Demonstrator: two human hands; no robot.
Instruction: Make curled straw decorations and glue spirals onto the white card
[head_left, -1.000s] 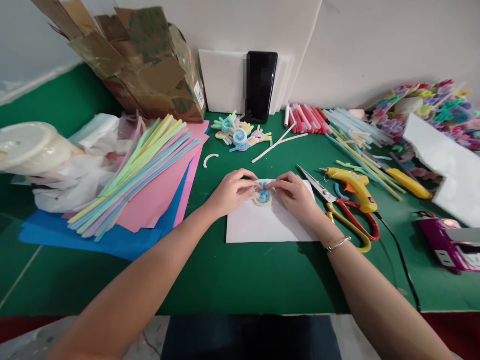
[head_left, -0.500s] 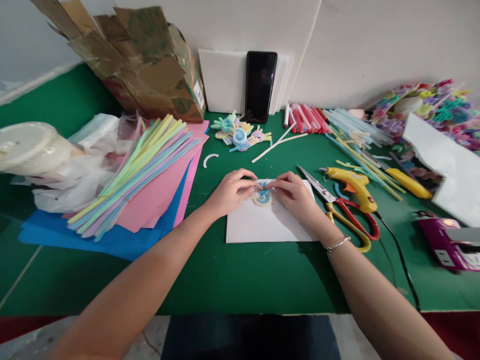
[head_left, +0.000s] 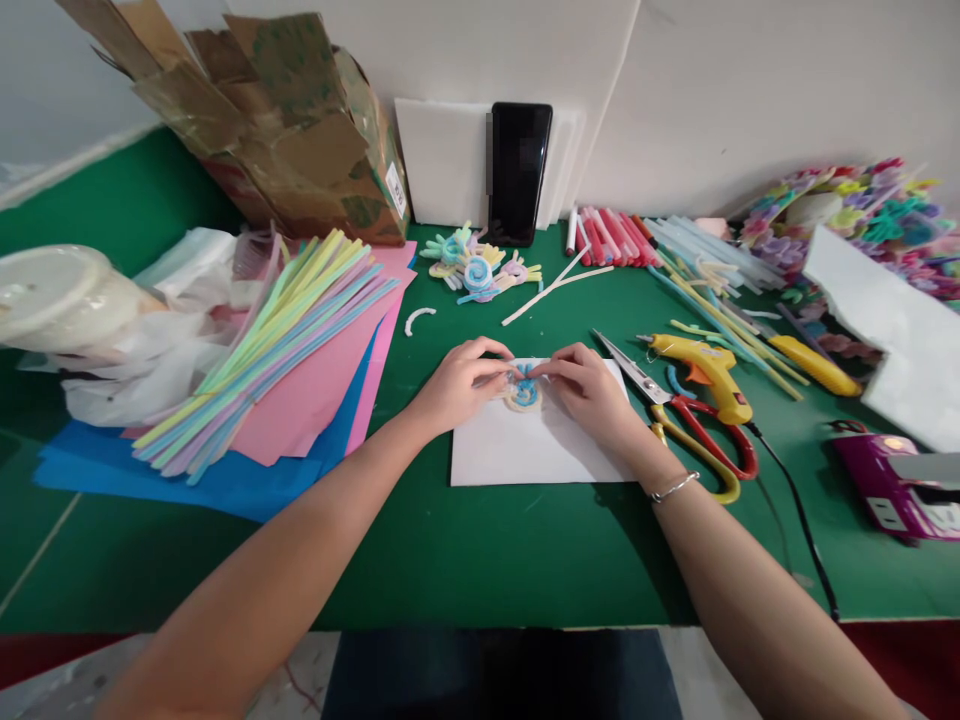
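My left hand (head_left: pixel 461 383) and my right hand (head_left: pixel 590 388) meet over a white sheet (head_left: pixel 525 450) on the green table. Both pinch a small pipe-cleaner spiral (head_left: pixel 523 393), cream with a blue centre, which rests on the sheet. The fingers of each hand are curled tight around its upper edge. A silver bracelet (head_left: pixel 674 488) circles my right wrist.
Red-and-yellow scissors (head_left: pixel 686 420) and a yellow glue gun (head_left: pixel 709 371) lie right of the sheet. Pastel pipe cleaners (head_left: pixel 266 345) rest on pink and blue paper at left. Finished spirals (head_left: pixel 480 266), a phone (head_left: pixel 518 170), a cardboard box (head_left: pixel 289 120) and a purple device (head_left: pixel 896 485) stand around.
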